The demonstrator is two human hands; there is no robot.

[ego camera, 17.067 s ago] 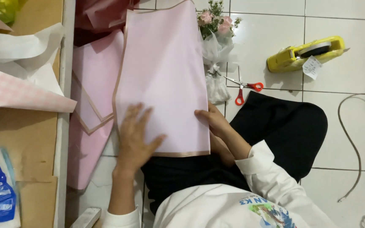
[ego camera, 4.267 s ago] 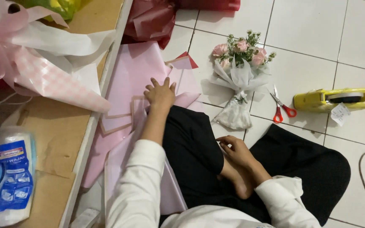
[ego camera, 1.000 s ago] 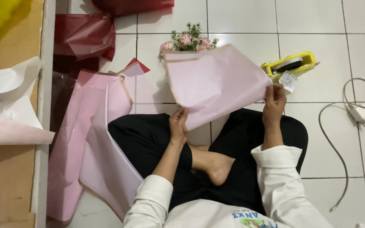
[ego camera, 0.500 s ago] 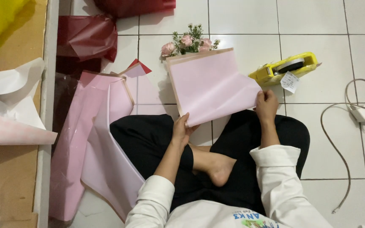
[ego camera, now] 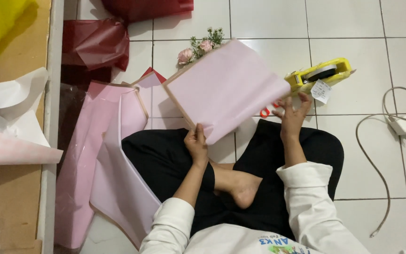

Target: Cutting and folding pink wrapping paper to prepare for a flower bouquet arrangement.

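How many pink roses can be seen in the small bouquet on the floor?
2: one pink rose at the left above the held pink wrapping sheet, another beside it to the right. The sheet covers the bouquet's lower part, so more may be hidden.

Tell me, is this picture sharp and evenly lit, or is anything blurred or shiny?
Head view: even, soft indoor light; faint sheen on the white floor tiles; the pink paper sheet and right hand look slightly soft; left hand reads clearer; shadows are weak.

The pink wrapping sheet (ego camera: 226,89) hides most of the red-handled scissors (ego camera: 265,112) and the small bouquet (ego camera: 198,47). The top edge cuts off the dark red paper (ego camera: 146,7).
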